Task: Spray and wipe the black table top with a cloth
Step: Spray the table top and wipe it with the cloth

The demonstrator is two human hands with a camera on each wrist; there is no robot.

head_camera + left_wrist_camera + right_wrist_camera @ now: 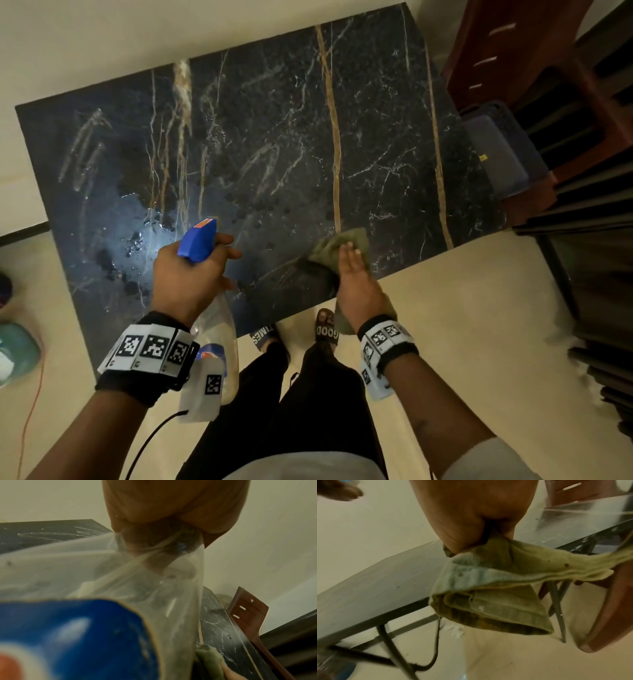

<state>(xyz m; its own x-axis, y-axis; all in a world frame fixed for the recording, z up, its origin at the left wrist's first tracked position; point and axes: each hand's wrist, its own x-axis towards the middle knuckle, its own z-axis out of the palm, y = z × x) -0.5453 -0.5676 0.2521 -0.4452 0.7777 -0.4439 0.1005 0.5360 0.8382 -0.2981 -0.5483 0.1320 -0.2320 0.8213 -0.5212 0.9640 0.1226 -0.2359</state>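
Note:
The black marble table top [274, 144] has gold and white veins, with wet droplets and a glare patch [144, 240] at its near left. My left hand [205, 267] grips a clear spray bottle [217, 329] by the neck, its blue trigger head [200, 240] pointing over the wet patch. Close up, the bottle [120, 577] fills the left wrist view below the left hand [171, 507]. My right hand [352, 267] holds a green cloth [339, 245] at the table's near edge. The cloth [496, 588] hangs bunched from the right hand [471, 513].
A brown plastic chair [513, 51] and a blue bin [503, 150] stand by the table's right end, dark slatted furniture [589, 240] beyond. My sandalled feet [325, 329] are at the near edge. A teal object [17, 349] and red cord [34, 394] lie left. Folding legs [392, 649] are underneath.

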